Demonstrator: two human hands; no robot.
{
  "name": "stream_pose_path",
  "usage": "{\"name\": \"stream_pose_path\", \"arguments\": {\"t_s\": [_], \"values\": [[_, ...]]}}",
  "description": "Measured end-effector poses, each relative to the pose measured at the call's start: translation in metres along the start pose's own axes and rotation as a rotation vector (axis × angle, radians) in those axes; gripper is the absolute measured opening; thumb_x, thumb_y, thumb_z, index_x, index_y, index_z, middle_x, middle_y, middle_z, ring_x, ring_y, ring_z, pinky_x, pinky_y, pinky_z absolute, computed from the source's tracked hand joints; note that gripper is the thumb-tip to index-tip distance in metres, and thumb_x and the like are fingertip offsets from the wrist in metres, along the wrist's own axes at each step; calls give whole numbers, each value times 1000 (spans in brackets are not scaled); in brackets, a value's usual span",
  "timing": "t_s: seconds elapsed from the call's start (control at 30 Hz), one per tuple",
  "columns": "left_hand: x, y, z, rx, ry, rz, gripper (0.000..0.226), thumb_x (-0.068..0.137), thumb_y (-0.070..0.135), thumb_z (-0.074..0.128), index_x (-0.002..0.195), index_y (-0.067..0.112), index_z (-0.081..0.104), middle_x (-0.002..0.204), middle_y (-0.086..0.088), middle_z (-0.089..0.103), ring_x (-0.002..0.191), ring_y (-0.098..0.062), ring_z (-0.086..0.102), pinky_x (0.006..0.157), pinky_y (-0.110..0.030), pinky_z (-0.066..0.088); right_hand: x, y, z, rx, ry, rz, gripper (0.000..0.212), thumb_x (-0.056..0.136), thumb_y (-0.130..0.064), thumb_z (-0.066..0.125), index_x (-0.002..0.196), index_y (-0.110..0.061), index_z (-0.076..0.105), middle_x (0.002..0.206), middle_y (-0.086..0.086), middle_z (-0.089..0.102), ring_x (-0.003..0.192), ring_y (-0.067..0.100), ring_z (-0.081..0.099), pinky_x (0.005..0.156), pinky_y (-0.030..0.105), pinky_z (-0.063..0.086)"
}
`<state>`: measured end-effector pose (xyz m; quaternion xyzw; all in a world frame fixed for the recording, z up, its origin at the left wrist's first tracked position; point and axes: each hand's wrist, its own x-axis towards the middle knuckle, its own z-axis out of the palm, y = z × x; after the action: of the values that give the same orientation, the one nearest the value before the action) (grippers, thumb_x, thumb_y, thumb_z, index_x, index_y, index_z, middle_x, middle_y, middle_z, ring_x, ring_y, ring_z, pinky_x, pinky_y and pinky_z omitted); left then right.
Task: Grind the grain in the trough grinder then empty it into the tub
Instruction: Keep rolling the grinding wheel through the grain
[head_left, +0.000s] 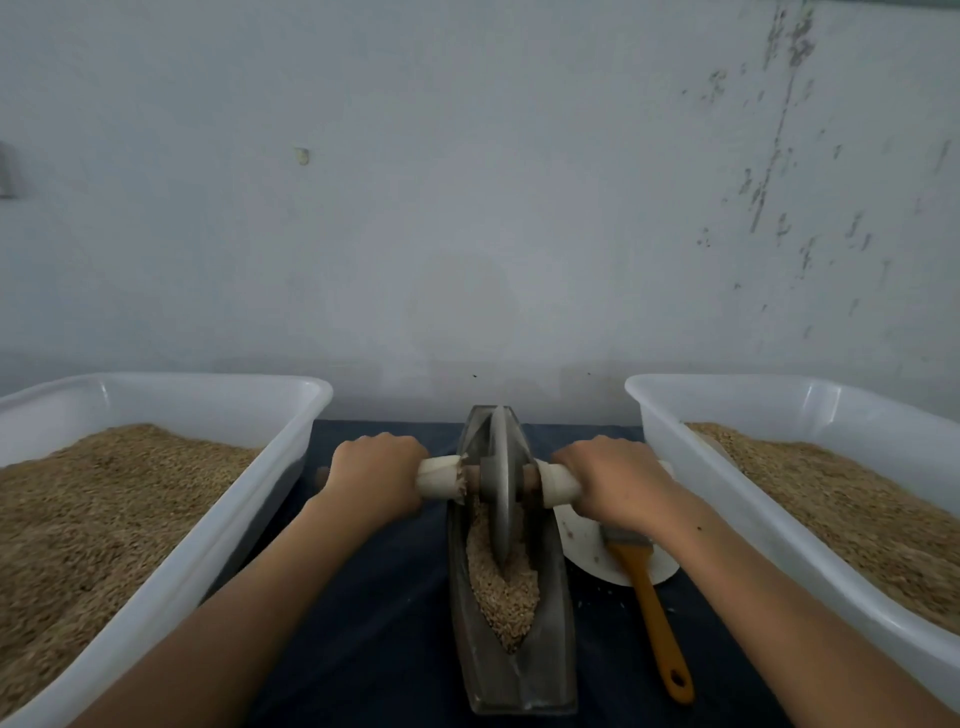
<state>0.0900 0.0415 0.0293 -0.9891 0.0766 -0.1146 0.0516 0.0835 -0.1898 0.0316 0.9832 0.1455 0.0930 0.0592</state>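
Note:
A long boat-shaped metal trough grinder (519, 675) lies lengthwise on the dark cloth in front of me. Pale grain (501, 597) fills its groove at the near end. A grey metal grinding wheel (501, 488) stands upright in the trough's middle to far part, on a wooden axle with white-wrapped handles. My left hand (376, 480) grips the left handle (439, 478). My right hand (615, 483) grips the right handle (558, 486). A white plastic tub (291, 467) of brown grain stands on the left, and a second tub (670, 441) of grain on the right.
A brush with an orange handle (657, 623) lies on a white plate (587, 545) just right of the trough, partly under my right wrist. A pale scuffed wall (467, 208) rises right behind the table. The dark cloth (384, 597) covers the strip between the tubs.

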Motion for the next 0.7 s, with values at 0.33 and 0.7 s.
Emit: {"name": "stream_pose_path", "arguments": {"t_s": [0.33,0.7], "values": [[1,-1,4,63,106,30,26,84,33,58,109,25,58,99,3,63,91,-18,60,67,-28,35,1,5,7,31,72,-11,14,86,-21,59,91,-32,51,92,-6,63,81,15,57,66,29,39],[-1,-3,-7,50,-159,22,43,76,40,68,114,24,58,100,2,62,89,-17,59,70,-30,38,1,5,-8,69,-265,7,34,80,-21,70,112,-26,60,101,-1,66,88,16,61,72,29,47]]}}
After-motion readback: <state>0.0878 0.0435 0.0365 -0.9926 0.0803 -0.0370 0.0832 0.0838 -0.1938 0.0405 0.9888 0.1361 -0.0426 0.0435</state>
